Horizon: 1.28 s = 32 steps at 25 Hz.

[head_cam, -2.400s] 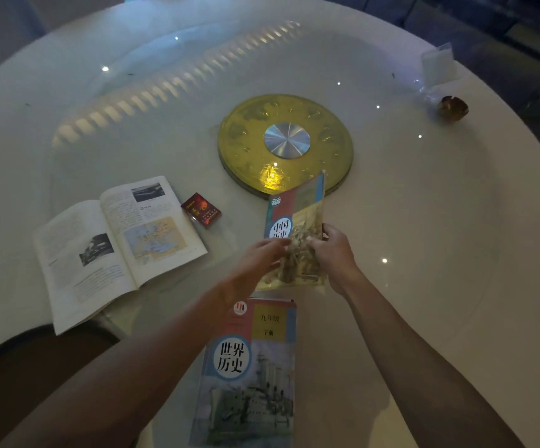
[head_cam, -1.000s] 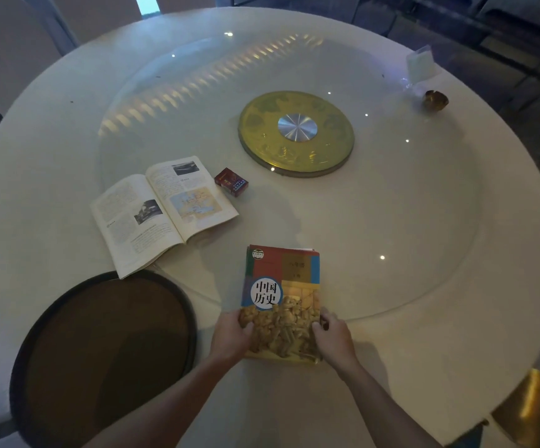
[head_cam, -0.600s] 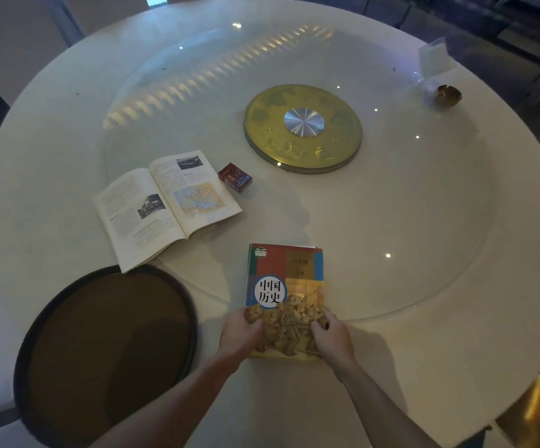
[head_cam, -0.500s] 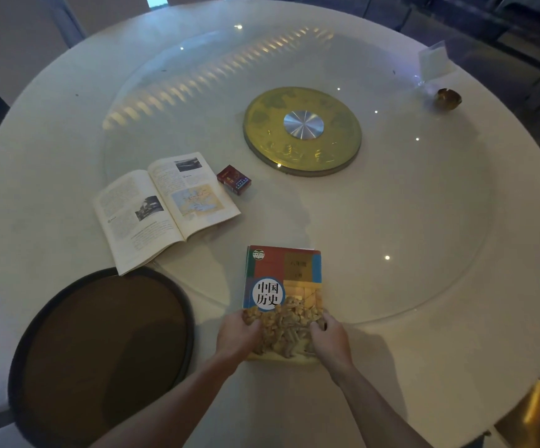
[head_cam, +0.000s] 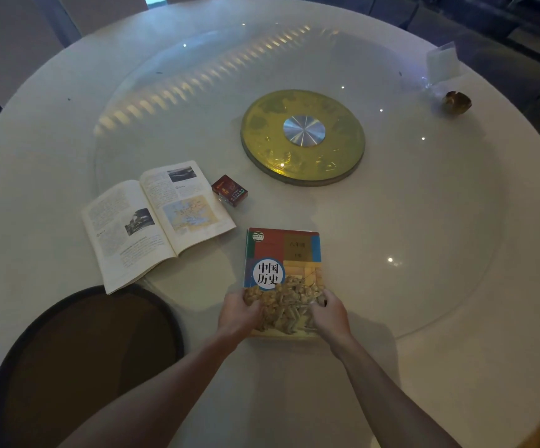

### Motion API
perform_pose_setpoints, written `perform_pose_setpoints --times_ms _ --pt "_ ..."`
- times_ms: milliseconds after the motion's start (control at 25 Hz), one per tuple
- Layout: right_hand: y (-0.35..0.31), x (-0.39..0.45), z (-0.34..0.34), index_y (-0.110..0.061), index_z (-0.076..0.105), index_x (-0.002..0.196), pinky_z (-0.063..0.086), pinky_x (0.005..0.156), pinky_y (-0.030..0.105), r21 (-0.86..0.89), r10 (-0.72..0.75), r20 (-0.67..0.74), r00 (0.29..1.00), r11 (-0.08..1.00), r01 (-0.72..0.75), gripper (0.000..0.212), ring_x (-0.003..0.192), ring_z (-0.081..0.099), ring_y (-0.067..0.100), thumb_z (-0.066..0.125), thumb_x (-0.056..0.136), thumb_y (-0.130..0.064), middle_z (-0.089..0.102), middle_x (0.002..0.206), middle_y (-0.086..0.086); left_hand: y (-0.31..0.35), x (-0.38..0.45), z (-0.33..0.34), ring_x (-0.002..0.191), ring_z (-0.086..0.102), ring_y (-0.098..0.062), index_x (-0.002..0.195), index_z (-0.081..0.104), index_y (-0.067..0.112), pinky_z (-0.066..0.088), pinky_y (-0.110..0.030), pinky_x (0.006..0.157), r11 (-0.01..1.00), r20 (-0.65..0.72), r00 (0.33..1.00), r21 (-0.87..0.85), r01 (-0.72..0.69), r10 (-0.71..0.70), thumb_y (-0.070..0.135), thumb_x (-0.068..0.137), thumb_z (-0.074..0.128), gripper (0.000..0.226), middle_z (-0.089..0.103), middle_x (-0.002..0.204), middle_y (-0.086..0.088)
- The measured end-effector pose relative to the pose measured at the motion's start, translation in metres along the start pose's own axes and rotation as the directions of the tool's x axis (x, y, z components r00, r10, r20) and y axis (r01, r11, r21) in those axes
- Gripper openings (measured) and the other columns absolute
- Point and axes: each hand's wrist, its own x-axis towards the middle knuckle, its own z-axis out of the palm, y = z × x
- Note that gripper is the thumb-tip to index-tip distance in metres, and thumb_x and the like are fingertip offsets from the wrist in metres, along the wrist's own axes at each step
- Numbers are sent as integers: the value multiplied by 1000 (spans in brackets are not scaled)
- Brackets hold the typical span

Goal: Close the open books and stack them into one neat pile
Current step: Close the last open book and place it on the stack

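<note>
A: Where did the closed book lie?

B: Flat and cover up on the round white table, on the near side of the gold disc, towards the person. Whether another book lay under it could not be told.

A: And the hands?

B: The left hand gripped its near left corner, fingers curled onto the cover. The right hand gripped the near right corner the same way. Both were partly closed on the book.

A: Was any book open?

B: Yes. An open book lay face up, left of the disc and nearer the person, well apart from the closed one. A small red box sat just beside its right page, between it and the disc.

A: Anything else?

B: A dark round seat showed at the table's near left edge, partly under the open book's corner.
</note>
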Motion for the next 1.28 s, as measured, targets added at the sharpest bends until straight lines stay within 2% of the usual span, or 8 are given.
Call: perform_pose_setpoints --times_ms 160,240,360,520,680,960,1120,1280 --pt "-11 17 2 -15 60 116 60 73 38 -149 29 -47 998 988 -35 21 85 62 19 54 96 -17 64 110 8 5 16 -8 85 66 -19 101 68 22 51 -31 67 975 -49 997 217 -46 58 30 84 57 22 73 95 1" --pt "-15 25 7 -9 62 120 55 94 44 -358 16 -91 996 932 -48 33 109 60 31 55 92 -25 62 123 16 1 22 -19 91 69 -16 113 68 24 56 -33 72 976 -41 997 210 -52 62 37 89 58 29 75 107 -1" --pt "-53 36 16 -7 53 141 47 104 43 -440 -151 -149 977 895 71 50 127 51 33 58 96 -29 54 134 17 -2 39 -60 102 68 -18 131 62 16 55 -33 82 984 -169 984 176 -23 54 38 93 61 44 72 117 -5" --pt "-133 53 49 -10 60 137 49 99 37 -447 -357 83 931 821 355 42 121 57 24 59 100 -30 61 131 9 -8 67 -140 94 66 -17 125 65 12 56 -35 81 998 -324 945 56 -23 40 40 93 62 42 72 111 -5" --pt "-193 72 108 -9 54 146 48 105 43 -495 -353 377 856 705 508 51 129 57 29 56 101 -32 61 141 13 -31 91 -213 114 61 -27 135 56 15 54 -48 95 997 -488 870 -18 77 -76 42 89 63 54 59 130 -10" --pt "-230 104 168 -3 47 143 51 96 42 -374 -115 157 981 912 167 57 125 58 37 65 97 -31 55 141 20 -73 102 -260 121 58 -34 149 32 8 49 -36 79 908 -418 811 -273 318 -410 30 92 67 70 50 144 -16" --pt "-236 105 180 -2 34 148 51 92 43 -276 31 103 994 961 -2 72 124 59 36 70 92 -32 54 128 8 -85 106 -268 120 61 -31 145 42 5 52 -36 84 886 -396 814 -367 283 -425 27 95 65 59 56 142 -14" --pt "-237 105 195 -17 67 117 58 91 46 -181 64 95 993 982 -46 53 98 69 26 58 83 -56 73 112 5 -96 105 -281 94 69 -22 127 63 9 56 -26 66 879 -375 861 -450 155 -344 18 99 58 30 69 119 -7"
